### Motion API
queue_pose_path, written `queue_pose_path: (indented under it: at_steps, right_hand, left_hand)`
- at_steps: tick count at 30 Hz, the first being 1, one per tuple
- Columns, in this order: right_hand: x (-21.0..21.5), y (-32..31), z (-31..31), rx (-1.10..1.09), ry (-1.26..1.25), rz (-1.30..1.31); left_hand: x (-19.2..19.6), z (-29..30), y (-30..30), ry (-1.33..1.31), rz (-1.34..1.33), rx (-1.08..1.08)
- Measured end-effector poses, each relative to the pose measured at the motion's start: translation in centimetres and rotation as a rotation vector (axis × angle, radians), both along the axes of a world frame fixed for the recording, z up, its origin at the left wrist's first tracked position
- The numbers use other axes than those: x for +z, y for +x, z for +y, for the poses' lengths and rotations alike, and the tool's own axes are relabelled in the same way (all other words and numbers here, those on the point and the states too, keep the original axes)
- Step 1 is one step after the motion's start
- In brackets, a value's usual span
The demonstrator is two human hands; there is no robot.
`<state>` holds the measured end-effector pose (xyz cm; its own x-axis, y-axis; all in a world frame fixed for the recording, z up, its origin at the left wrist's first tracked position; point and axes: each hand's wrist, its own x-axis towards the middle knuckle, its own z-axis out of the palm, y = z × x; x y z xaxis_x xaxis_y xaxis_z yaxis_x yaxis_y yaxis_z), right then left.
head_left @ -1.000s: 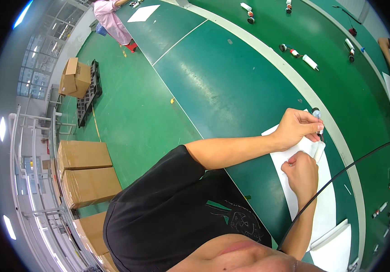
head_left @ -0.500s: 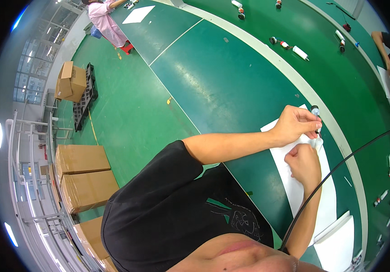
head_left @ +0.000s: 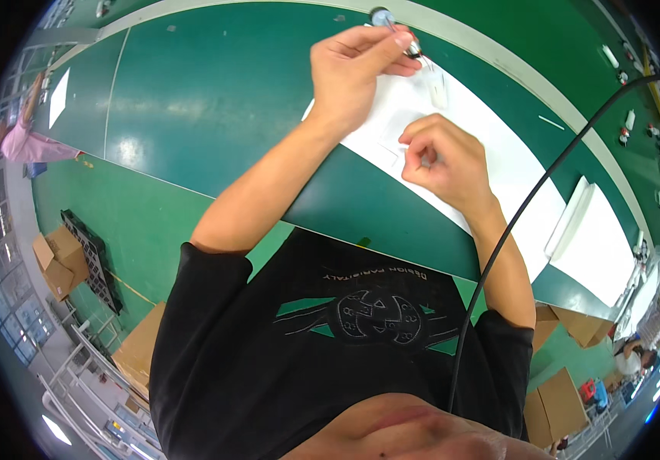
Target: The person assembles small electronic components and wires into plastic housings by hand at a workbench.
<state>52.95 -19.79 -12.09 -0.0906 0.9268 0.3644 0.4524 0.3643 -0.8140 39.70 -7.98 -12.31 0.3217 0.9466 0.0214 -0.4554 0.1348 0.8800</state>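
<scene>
My left hand (head_left: 349, 80) is closed in a pinch on a small wired assembly, whose round, dark-rimmed clear end (head_left: 381, 17) sticks out beyond the fingers. Thin wires run from it to a white cylinder (head_left: 437, 93) just to the right, over the white paper (head_left: 510, 165). Nearer to me, my right hand (head_left: 452, 161) hovers above that paper with its fingers curled together, apart from the cylinder. Whatever those fingertips may hold is too small to make out. A faint see-through patch shows on the paper beside them.
A black cable (head_left: 533, 180) crosses in front of my right forearm. Folded white sheets (head_left: 594, 241) lie at the right of the green table (head_left: 215, 100). More wired white cylinders (head_left: 610, 55) sit on the green surface beyond the pale rail (head_left: 525, 73). Another person in pink (head_left: 34, 142) is at far left.
The view has swung round, so the table now runs across it. My right hand has drawn away from the white cylinder, while my left keeps its pinch on the wired assembly.
</scene>
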Motion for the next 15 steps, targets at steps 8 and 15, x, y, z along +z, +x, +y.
queue_pose_path:
  at_steps: [8,15]
  right_hand:
    - [2.2,1.6,-1.2,-0.133,-0.066,0.329]
    - [4.8,1.1,-1.2,-0.342,0.012,0.192]
  left_hand:
    - [0.0,-1.0,-1.3,-0.182,-0.017,-0.102]
    - [0.8,-2.5,-0.6,-0.044,0.074,-0.159]
